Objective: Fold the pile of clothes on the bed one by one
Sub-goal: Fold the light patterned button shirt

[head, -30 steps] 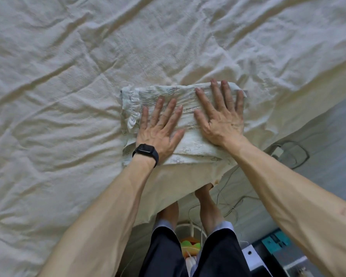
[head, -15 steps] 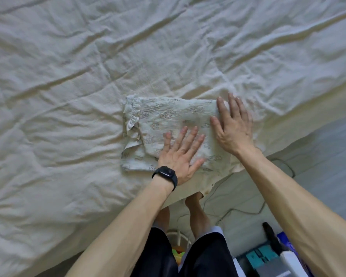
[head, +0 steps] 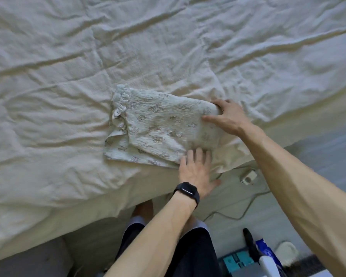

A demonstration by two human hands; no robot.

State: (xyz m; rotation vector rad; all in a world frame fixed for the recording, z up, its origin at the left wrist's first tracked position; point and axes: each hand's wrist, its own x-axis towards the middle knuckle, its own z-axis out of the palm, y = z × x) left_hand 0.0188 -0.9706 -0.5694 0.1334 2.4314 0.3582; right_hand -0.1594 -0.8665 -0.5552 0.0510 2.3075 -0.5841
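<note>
A folded pale garment (head: pixel 158 126) with small printed figures and a frilled left end lies flat on the cream bed cover (head: pixel 68 76), close to the bed's near edge. My right hand (head: pixel 230 116) grips the garment's right end, thumb on top and fingers curled round its far corner. My left hand (head: pixel 196 172), with a black watch on the wrist, lies flat with straight fingers, its fingertips at the garment's near right edge. No other clothes are in view.
The bed edge runs diagonally from lower left to upper right. On the grey floor to the right lie a cable and a white plug adapter (head: pixel 249 176). Boxes and packets (head: pixel 238 260) sit at the bottom right beside my legs.
My left hand has slid back from the top of the garment to its near edge. My right hand has gone from pressing flat to gripping the garment's right end.
</note>
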